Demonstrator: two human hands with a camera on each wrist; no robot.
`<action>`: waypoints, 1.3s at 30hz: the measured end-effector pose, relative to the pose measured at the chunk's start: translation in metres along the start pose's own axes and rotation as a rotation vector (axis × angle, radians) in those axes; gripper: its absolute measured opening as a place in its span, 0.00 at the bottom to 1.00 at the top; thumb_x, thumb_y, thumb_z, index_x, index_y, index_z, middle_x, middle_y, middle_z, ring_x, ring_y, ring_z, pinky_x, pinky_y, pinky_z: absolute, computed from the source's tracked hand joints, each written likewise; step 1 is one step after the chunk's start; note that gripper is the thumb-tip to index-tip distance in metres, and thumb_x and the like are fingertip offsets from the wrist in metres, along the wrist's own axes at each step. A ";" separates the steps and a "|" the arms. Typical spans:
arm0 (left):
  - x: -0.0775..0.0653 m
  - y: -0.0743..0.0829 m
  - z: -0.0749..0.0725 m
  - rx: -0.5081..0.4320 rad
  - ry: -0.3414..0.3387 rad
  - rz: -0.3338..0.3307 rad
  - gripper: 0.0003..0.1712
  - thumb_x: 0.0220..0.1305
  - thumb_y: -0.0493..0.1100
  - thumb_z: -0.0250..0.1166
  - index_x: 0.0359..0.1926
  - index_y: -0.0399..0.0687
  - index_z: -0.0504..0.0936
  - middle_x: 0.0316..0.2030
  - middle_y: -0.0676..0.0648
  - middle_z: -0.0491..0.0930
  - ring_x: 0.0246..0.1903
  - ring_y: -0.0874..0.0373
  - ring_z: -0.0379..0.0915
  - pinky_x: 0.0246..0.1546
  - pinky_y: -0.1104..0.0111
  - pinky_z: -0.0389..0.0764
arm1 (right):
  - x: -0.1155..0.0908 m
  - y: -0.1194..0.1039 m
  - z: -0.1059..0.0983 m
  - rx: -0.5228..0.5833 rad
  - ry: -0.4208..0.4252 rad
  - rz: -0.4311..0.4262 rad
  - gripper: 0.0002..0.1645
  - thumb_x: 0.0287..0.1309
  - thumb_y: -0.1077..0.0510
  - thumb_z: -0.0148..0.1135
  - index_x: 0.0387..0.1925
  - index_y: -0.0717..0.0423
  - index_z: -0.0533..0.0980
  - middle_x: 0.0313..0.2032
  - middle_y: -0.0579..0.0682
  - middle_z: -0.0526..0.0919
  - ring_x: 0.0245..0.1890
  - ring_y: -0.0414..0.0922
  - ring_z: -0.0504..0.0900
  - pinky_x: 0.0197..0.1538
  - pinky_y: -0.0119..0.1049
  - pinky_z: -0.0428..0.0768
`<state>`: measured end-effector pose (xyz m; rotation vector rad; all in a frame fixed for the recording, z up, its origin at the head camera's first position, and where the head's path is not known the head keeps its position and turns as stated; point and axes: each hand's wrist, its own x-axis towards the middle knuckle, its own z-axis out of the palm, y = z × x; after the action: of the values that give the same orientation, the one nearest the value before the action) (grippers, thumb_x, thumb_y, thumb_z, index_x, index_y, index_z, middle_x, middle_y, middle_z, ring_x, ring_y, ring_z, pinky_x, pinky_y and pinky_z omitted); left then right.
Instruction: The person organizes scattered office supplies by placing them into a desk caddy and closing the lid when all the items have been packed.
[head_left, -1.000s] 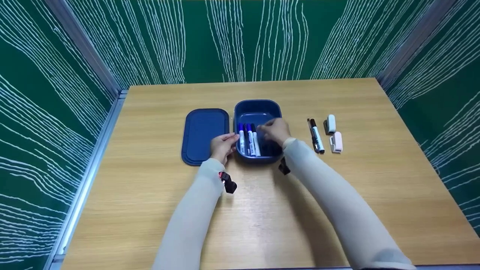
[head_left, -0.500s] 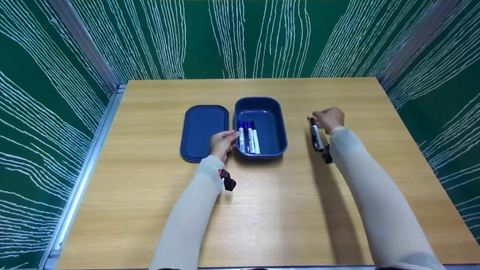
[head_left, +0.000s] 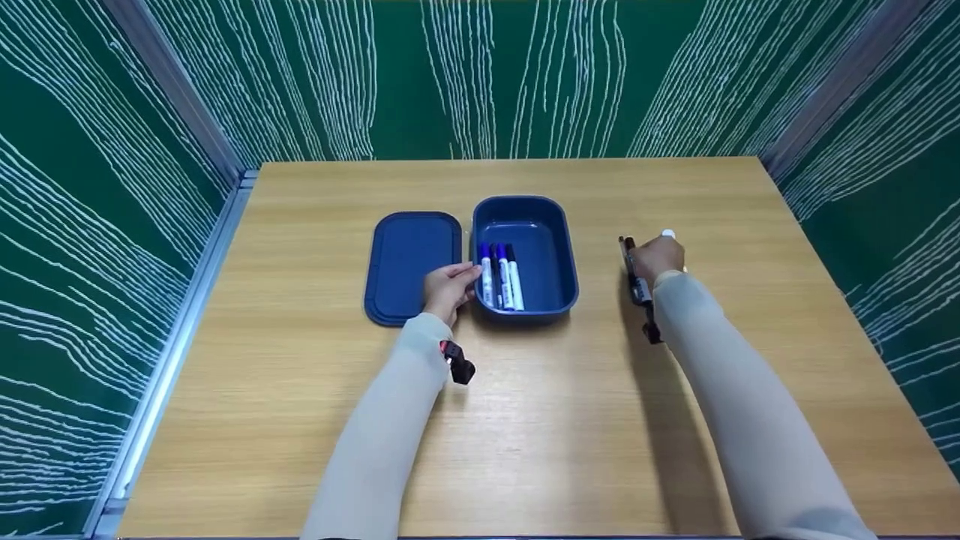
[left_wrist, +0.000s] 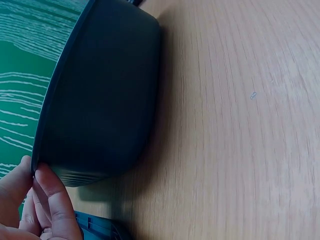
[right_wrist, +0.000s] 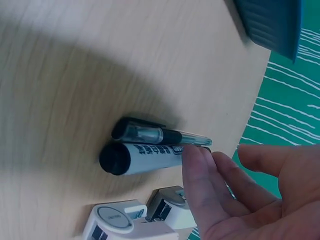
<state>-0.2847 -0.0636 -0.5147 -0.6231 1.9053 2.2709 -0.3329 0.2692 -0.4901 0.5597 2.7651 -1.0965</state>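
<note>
A dark blue box (head_left: 551, 255) stands uncovered at the table's middle. My left hand (head_left: 450, 290) pinches its left rim between thumb and fingers, as the left wrist view also shows. Several markers (head_left: 487, 281) with blue or black caps lie side by side in the box's near left part. My right hand (right_wrist: 240, 192) is over a white marker (right_wrist: 150, 159) with black ends, fingertips at its side and thumb held apart. A clear-barrelled black pen (right_wrist: 160, 134) lies along that marker. Whether the fingertips touch the marker is hard to tell.
The blue lid (head_left: 405, 255) lies flat left of the box. Two small whitish devices, one pale (right_wrist: 122, 222) and one with a grey part (right_wrist: 172, 207), sit beside the marker and look like mini staplers. Green walls with white lines enclose the table (head_left: 480, 450).
My right hand has moved from inside the box to the marker and pen at the right, and has come lower over them. The left hand stays on the box rim.
</note>
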 end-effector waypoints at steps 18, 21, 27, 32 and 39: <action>0.000 -0.001 0.000 -0.006 -0.002 0.006 0.17 0.61 0.34 0.69 0.51 0.34 0.83 0.43 0.41 0.85 0.29 0.60 0.76 0.23 0.79 0.77 | -0.003 0.003 0.016 -0.104 -0.006 -0.100 0.11 0.56 0.60 0.58 0.27 0.63 0.83 0.20 0.47 0.81 0.24 0.46 0.76 0.29 0.38 0.76; 0.000 -0.001 0.000 -0.005 -0.003 0.009 0.17 0.61 0.34 0.69 0.51 0.33 0.83 0.43 0.42 0.85 0.30 0.60 0.76 0.23 0.79 0.77 | -0.002 0.004 0.018 -0.138 -0.022 -0.107 0.10 0.55 0.63 0.58 0.23 0.62 0.82 0.18 0.47 0.80 0.22 0.46 0.75 0.26 0.37 0.75; 0.000 -0.003 0.000 -0.010 -0.010 0.007 0.19 0.60 0.33 0.69 0.53 0.32 0.82 0.43 0.42 0.85 0.32 0.58 0.77 0.24 0.78 0.78 | -0.001 0.004 0.026 -0.176 -0.049 -0.120 0.19 0.59 0.67 0.50 0.14 0.55 0.72 0.12 0.47 0.72 0.15 0.44 0.67 0.21 0.38 0.68; 0.001 -0.002 0.000 -0.006 -0.003 0.008 0.18 0.60 0.34 0.70 0.52 0.34 0.83 0.45 0.41 0.85 0.31 0.58 0.77 0.25 0.78 0.78 | -0.001 0.001 0.031 -0.199 -0.023 -0.136 0.12 0.58 0.67 0.54 0.27 0.66 0.83 0.26 0.61 0.85 0.24 0.50 0.79 0.28 0.40 0.78; 0.001 -0.001 -0.001 0.006 -0.001 0.003 0.18 0.60 0.35 0.70 0.51 0.35 0.83 0.45 0.42 0.85 0.30 0.59 0.77 0.25 0.78 0.78 | 0.001 0.000 0.036 -0.194 -0.022 -0.127 0.11 0.57 0.69 0.55 0.28 0.66 0.84 0.32 0.63 0.86 0.28 0.52 0.79 0.27 0.39 0.76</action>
<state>-0.2853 -0.0647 -0.5166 -0.6190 1.9133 2.2655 -0.3346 0.2455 -0.5166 0.3511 2.8782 -0.8359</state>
